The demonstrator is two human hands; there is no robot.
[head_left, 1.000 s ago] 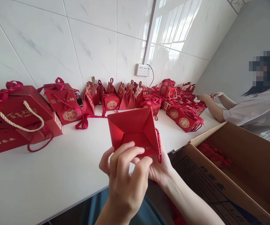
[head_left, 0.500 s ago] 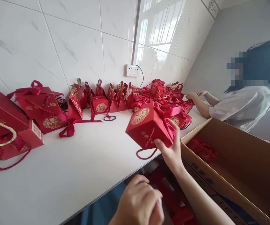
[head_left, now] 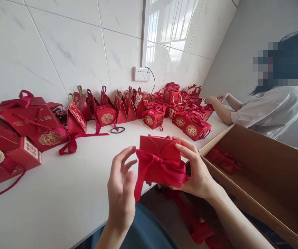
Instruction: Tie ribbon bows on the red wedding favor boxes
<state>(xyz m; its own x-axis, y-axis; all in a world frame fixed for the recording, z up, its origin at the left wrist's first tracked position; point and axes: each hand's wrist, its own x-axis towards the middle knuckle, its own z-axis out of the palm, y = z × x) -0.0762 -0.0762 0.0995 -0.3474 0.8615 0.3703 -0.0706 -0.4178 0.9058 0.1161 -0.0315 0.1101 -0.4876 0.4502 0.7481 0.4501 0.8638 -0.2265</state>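
Observation:
A red gift box [head_left: 151, 143] with a satin ribbon bow [head_left: 168, 166] is held up over the front edge of the white table [head_left: 94, 180]. My right hand [head_left: 195, 169] grips it from the right, with fingers at its top corner and underneath. To its left, my left hand [head_left: 123, 186] is raised with its fingers apart, close to the ribbon's hanging end and holding nothing. The bow side of the box faces me, and a twisted cord shows at its upper edge.
Red boxes [head_left: 104, 116] line the tiled wall, with larger ones [head_left: 35, 121] at left and a pile at right. A black ring [head_left: 117, 130] lies on the table. An open cardboard carton [head_left: 255, 193] holding red items stands at right. Beyond it, a person [head_left: 280, 103] works.
The box has turned so its bow side faces me and has come lower and nearer. My left hand has risen beside it and opened from a curled shape.

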